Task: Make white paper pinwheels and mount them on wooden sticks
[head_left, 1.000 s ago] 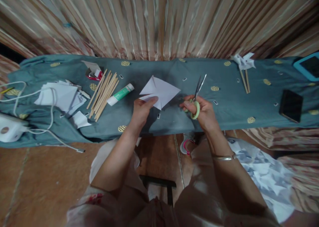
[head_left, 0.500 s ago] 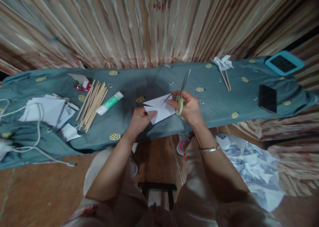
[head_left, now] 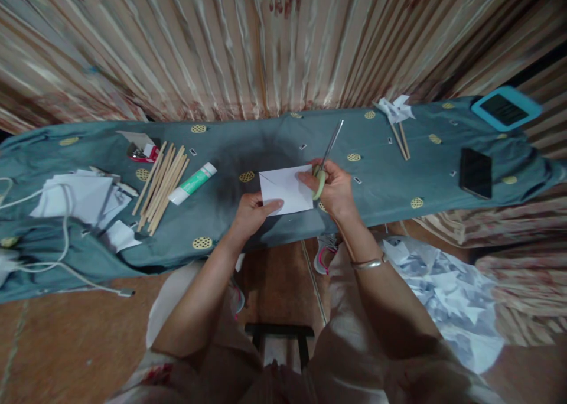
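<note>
a pleated, striped curtain [head_left: 266, 44] fills the far side, and before it runs a long counter [head_left: 390, 197] under a grey-green cloth printed with yellow pineapples. on the floor near the person's right leg lies a see-through bag [head_left: 447, 300] full of white paper pieces. at the left of the counter is a loose stack of white sheets [head_left: 80, 197], with a white cable [head_left: 66, 227] across it; just beside it lies a bundle of wooden sticks [head_left: 162, 188]. a blue-framed device [head_left: 505, 108] is at the far right. near the middle, between both hands, is a white paper piece [head_left: 287, 188]; a dark diagonal line marks its far left corner, perhaps a cut or a fold. the left hand [head_left: 251, 215] has its grip pinched on the near left corner, thumb on top. the right hand [head_left: 334, 188] keeps its grip closed round the green handles of the scissors [head_left: 328, 150], blades pointing away, while its thumb presses the paper's right edge. a black phone [head_left: 475, 173] lies well to the right, a green-and-white glue stick [head_left: 193, 183] beside the sticks, and a small red box [head_left: 144, 150] behind them.
</note>
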{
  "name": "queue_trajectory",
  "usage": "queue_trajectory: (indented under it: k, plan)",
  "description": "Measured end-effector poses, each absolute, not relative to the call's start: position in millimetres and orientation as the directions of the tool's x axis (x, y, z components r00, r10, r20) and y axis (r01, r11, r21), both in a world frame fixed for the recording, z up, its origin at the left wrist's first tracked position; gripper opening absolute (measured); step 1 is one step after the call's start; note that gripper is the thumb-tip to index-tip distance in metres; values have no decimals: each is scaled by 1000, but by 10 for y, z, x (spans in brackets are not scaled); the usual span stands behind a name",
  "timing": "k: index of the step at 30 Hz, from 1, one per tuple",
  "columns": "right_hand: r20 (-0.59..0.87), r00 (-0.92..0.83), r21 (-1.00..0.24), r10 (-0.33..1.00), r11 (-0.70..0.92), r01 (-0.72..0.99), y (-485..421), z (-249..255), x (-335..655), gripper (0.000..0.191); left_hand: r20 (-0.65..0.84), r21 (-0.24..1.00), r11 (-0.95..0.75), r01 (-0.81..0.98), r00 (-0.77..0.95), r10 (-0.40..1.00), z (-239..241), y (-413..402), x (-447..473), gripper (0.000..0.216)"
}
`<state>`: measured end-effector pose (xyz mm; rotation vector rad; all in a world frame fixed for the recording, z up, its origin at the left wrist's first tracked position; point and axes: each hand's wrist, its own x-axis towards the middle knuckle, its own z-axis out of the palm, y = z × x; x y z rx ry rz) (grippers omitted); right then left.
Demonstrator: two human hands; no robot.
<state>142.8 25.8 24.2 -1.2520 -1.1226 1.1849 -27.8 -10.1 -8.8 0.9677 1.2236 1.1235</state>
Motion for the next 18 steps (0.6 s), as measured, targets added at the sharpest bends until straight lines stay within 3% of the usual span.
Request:
queue_trajectory:
  k: [18]
  plan:
    - [-79, 44, -995, 996, -76, -60, 289, 186, 1493, 43, -233, 971, 232, -67, -20, 972, -51, -102, -317, 17]
